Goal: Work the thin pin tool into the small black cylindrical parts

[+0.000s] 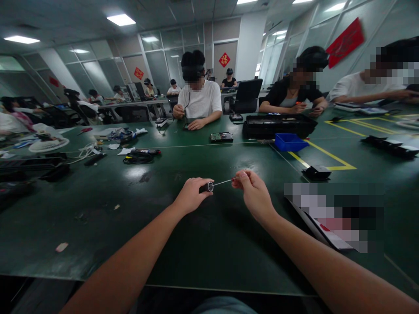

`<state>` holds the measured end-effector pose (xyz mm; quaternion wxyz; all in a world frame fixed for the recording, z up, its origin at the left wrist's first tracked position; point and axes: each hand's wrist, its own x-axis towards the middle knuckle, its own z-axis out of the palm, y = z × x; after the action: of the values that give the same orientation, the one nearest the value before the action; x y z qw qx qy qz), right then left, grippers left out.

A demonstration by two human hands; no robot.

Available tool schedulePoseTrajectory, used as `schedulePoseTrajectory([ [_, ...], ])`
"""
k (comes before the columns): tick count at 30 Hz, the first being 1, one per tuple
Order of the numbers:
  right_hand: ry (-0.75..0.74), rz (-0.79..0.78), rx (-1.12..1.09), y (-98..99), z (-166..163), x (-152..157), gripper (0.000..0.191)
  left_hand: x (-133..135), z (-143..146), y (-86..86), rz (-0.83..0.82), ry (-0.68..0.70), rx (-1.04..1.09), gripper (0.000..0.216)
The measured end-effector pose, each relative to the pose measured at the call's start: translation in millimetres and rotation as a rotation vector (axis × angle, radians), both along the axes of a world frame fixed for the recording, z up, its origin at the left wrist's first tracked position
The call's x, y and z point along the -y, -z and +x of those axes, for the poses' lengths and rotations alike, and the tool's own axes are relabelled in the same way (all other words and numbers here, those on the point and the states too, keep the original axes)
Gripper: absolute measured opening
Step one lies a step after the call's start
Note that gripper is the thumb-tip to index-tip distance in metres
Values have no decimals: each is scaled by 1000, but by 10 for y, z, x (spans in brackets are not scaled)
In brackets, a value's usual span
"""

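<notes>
Before me, above the green table, my left hand (193,193) is closed round a short black cylinder (206,187) whose silver-rimmed round end faces right. From the right, my right hand (253,187) pinches a thin metal-shafted tool, perhaps a screwdriver (222,182). A little red shows at the fingertips, and most of its handle is hidden. The shaft points left, its tip at or very near the cylinder's rim; contact is too small to make out.
On the green table (196,244) a hard drive (221,137), a blue bin (290,142) and a long black housing (278,126) stand ahead. Coiled black cable (140,156) lies left of centre, a black part (316,172) to the right. A person (199,98) works opposite.
</notes>
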<state>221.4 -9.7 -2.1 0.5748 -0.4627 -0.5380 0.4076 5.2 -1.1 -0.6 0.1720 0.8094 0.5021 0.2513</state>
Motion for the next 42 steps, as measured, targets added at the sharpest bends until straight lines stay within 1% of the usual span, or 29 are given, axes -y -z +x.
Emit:
schedulePoseTrajectory([
  [6,27,108,222,-75,-31,88,30,17,13,-7,0,-6,0,43],
  [18,23,234,520,-142,-27,155,20,18,24,-11,-10,21,-74,50],
  [23,41,238,565,-134,-19,141,19,5,22,16,-20,34,-106,51],
  [29,63,216,586,-153,-4,136,18,-12,-7,38,-21,10,-64,47],
  [32,80,214,564,-152,-7,134,18,-7,5,23,-31,-33,-16,40],
  [36,92,215,536,-140,-7,130,18,9,29,-2,-27,-133,118,32],
  [39,83,206,526,-141,-2,134,19,19,35,-11,-29,-181,198,37],
  [42,73,195,513,-155,-1,144,21,31,36,-24,-34,-215,214,40],
])
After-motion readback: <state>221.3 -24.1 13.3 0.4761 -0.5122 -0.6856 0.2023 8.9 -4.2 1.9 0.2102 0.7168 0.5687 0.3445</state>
